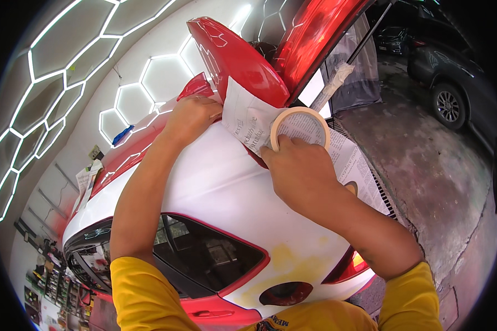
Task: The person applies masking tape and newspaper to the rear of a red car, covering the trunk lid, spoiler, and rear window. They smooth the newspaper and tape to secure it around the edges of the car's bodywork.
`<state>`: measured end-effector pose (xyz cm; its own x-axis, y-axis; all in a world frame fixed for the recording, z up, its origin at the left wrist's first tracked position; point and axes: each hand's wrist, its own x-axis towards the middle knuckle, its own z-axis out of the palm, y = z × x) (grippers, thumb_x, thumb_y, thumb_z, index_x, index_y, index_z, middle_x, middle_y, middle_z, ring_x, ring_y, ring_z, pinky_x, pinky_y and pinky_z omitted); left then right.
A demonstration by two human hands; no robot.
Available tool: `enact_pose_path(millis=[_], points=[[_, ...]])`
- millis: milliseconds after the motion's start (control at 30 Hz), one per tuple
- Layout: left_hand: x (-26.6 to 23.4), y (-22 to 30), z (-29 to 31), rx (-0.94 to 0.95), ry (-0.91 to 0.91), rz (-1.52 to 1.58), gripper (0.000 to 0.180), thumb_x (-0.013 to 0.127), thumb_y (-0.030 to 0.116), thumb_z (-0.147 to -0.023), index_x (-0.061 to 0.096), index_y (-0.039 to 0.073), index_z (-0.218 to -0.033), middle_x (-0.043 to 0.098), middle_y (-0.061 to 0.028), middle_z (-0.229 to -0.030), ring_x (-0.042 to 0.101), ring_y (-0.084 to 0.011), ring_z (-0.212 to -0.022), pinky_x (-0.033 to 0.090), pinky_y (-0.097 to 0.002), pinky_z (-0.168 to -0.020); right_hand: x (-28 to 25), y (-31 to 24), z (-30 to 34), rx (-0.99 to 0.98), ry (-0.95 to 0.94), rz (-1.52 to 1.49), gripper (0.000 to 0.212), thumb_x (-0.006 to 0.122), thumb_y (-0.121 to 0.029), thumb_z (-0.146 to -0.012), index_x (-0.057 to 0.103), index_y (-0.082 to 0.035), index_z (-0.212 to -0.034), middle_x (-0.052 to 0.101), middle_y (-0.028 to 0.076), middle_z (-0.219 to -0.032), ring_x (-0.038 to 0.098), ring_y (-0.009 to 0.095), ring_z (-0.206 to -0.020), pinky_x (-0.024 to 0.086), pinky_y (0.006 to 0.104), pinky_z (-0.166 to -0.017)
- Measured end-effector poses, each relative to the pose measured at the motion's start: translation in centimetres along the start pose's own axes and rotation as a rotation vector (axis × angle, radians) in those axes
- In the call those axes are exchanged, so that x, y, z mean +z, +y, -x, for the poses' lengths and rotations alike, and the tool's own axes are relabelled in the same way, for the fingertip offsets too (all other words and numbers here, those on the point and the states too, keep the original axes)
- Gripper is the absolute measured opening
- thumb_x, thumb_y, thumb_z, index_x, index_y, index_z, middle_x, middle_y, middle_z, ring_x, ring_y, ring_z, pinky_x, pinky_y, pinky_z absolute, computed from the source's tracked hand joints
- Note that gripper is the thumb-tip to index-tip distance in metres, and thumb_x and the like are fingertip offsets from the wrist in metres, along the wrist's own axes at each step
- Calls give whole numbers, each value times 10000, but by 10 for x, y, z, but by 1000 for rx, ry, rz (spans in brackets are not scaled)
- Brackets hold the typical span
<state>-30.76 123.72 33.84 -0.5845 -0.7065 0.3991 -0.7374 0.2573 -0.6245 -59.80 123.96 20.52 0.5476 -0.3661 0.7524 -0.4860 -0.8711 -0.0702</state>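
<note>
My right hand (303, 171) grips a cream roll of masking tape (324, 131), its fingers hooked over the lower rim. Behind the roll, a sheet of newspaper (238, 113) hangs over the car's rear opening, below a glossy red spoiler (240, 60). My left hand (196, 117) rests at the rear edge of the white roof, beside the newspaper. Its fingers are curled together at that edge; what they pinch, if anything, is hidden. Under both arms lies the car body (221, 171), matt white with yellowish patches near the fuel opening (286, 293).
The raised red tailgate (315, 38) stands above on a strut (370, 33) with paper wrapped round its lower end. More newspaper (361, 171) covers the rear bumper area. A dark vehicle (453, 83) is parked at the right. Shelves of supplies (61, 281) line the lower left.
</note>
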Motion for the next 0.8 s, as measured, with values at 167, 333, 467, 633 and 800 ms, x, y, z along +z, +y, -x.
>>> enact_pose_path(millis=[167, 333, 467, 633, 800], points=[[-20, 13, 4, -454, 1, 370, 139, 813, 98, -945, 821, 34, -1068, 824, -120, -1007, 780, -292, -919, 610, -412, -809, 8, 0, 1, 2, 70, 137, 209, 777, -102, -831, 807, -32, -1025, 745, 134, -955, 765, 262, -840, 614, 392, -643], [-38, 34, 20, -598, -94, 591, 161, 808, 82, -957, 819, 11, -1101, 811, -155, -1043, 760, -281, -951, 599, -401, -867, 14, 2, 12, 5, 130, 198, 256, 777, -131, -845, 805, -49, -1086, 742, 113, -943, 757, 244, -811, 608, 385, -637], [-30, 51, 18, -313, -13, 489, 176, 815, 66, -952, 819, -4, -1113, 796, -153, -1111, 736, -288, -1017, 581, -391, -937, 13, -1, 12, 78, 12, 96, 239, 742, -120, -879, 800, -55, -1102, 753, 138, -932, 776, 284, -834, 614, 425, -661], [-29, 55, 23, -325, -6, 394, 198, 820, 85, -951, 823, 2, -1131, 791, -165, -1132, 728, -329, -1034, 574, -407, -954, 1, 12, 13, 126, -183, -322, 234, 652, -110, -913, 777, -3, -1080, 763, 251, -917, 780, 405, -915, 613, 527, -773], [-25, 58, 24, -479, -8, 463, 223, 820, 88, -952, 820, 6, -1159, 792, -161, -1148, 732, -321, -1053, 573, -410, -952, -8, 21, -11, 169, -371, -538, 438, 538, -93, -972, 725, -17, -1361, 762, 282, -1014, 754, 438, -979, 570, 555, -913]])
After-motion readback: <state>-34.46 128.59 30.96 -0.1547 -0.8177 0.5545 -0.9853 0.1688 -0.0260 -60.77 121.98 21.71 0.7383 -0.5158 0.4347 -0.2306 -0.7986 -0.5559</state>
